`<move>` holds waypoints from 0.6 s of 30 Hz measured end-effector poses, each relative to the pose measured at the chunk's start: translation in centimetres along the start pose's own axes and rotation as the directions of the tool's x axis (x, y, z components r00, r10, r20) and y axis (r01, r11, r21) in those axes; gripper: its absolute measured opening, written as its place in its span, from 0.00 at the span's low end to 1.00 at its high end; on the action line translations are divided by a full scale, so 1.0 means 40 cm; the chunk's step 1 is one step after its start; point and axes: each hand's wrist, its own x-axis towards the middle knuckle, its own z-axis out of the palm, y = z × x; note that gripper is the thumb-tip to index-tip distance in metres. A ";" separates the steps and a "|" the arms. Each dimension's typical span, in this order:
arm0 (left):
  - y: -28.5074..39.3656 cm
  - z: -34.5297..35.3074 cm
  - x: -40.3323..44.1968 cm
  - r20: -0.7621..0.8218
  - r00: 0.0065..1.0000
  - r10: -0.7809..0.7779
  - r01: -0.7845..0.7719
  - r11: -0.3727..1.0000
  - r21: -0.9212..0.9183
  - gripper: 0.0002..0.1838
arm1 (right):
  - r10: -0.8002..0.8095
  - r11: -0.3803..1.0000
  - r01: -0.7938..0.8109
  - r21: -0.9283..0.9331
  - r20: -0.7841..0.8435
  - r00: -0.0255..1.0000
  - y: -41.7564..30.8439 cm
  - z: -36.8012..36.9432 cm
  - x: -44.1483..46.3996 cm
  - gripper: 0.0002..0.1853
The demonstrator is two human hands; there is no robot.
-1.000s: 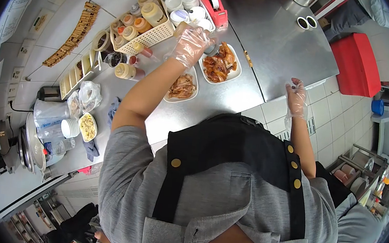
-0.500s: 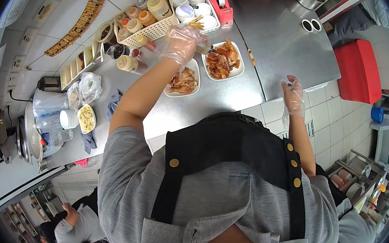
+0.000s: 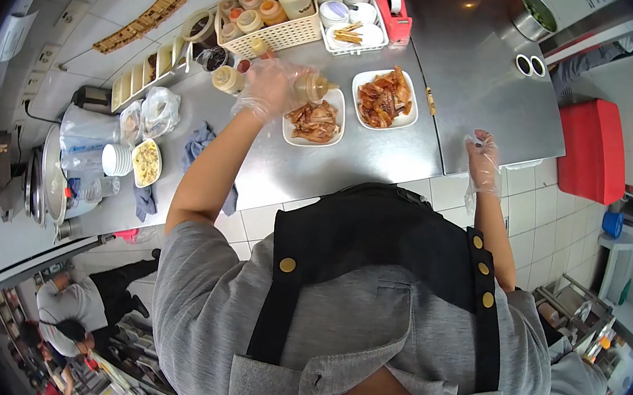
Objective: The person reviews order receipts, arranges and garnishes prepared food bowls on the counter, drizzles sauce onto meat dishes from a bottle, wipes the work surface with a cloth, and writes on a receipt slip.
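Observation:
In the head view my left hand (image 3: 265,88), in a clear plastic glove, is wrapped round a sauce bottle (image 3: 314,87) with brownish contents. The bottle lies tilted on its side, its end just above a square white dish (image 3: 292,135) of pieces of cooked meat (image 3: 315,122). To the right stands a second white dish (image 3: 411,119) with browned, glazed meat (image 3: 383,101). My right hand (image 3: 482,159), gloved too, hangs near the counter's front edge with its fingers curled in. A small dark spot shows between its thumb and fingers; I cannot make it out.
A cream basket (image 3: 276,33) of sauce bottles stands at the back, beside a tray (image 3: 357,50) of small white bowls and a red tape dispenser (image 3: 392,9). Two dark-sauce cups (image 3: 531,66) sit on the right. A red bin (image 3: 593,149) is beyond. Other people work behind me.
My left hand has drawn the sauce bottle leftward, from the right dish to above the left one. My right hand stays by the counter edge, still curled. The whole view has shifted slightly.

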 end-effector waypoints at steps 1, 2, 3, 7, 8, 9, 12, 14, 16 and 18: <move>0.002 -0.007 -0.021 0.042 0.997 -0.061 0.055 0.991 0.126 0.21 | 0.001 1.000 -0.001 -0.017 0.018 1.000 -0.003 0.009 0.005 0.23; -0.011 0.001 -0.041 0.042 0.997 -0.072 0.066 0.990 0.126 0.21 | 0.003 0.999 -0.002 -0.035 0.036 0.999 -0.006 0.017 0.011 0.23; -0.033 0.016 -0.064 -0.008 0.998 -0.067 0.067 0.967 0.247 0.19 | -0.004 0.999 0.005 -0.036 0.045 0.999 -0.005 0.033 0.023 0.23; -0.056 0.007 -0.080 0.050 0.983 -0.176 0.128 0.858 0.497 0.17 | -0.170 0.966 0.189 -0.175 0.118 0.978 -0.009 0.139 0.098 0.23; -0.055 0.015 -0.076 0.046 0.981 -0.188 0.141 0.856 0.497 0.17 | -0.235 0.950 0.255 -0.178 0.127 0.964 -0.032 0.162 0.116 0.23; -0.052 0.028 -0.070 -0.013 0.984 -0.178 0.159 0.840 0.519 0.15 | -0.246 0.947 0.267 -0.177 0.135 0.960 -0.056 0.182 0.137 0.23; -0.059 0.053 -0.087 -0.102 0.994 -0.042 0.084 0.889 0.451 0.14 | -0.229 0.865 0.264 -0.427 0.131 0.964 -0.162 0.215 0.158 0.21; -0.009 0.037 -0.081 -0.149 0.986 0.078 0.003 0.876 0.482 0.13 | -0.131 0.807 0.228 -0.544 0.211 0.969 -0.208 0.223 0.160 0.17; 0.032 0.020 -0.097 -0.020 0.998 -0.061 0.063 0.869 0.491 0.12 | -0.157 0.795 0.251 -0.552 0.212 0.964 -0.179 0.246 0.190 0.16; 0.034 0.024 -0.119 0.107 0.988 -0.111 0.014 0.753 0.658 0.12 | -0.180 0.785 0.269 -0.558 0.211 0.961 -0.128 0.261 0.226 0.15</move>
